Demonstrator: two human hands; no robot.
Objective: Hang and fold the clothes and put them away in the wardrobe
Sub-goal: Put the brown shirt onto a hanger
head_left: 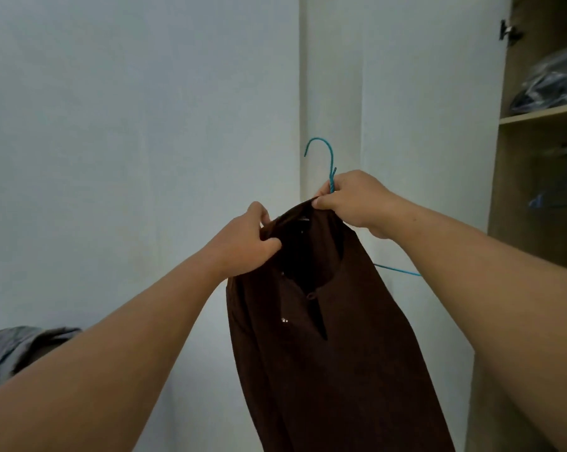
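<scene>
A dark brown shirt hangs in front of me, held up at its neck. My left hand grips the left side of the collar. My right hand pinches the collar's top together with the neck of a teal wire hanger. The hanger's hook sticks up above my right hand, and one of its arms pokes out to the right of the shirt, below my right forearm. The rest of the hanger is hidden by the fabric.
An open wooden wardrobe stands at the right, with a dark bagged bundle on its shelf and more hangers in the shadow below. A grey garment lies at the lower left. A white wall fills the background.
</scene>
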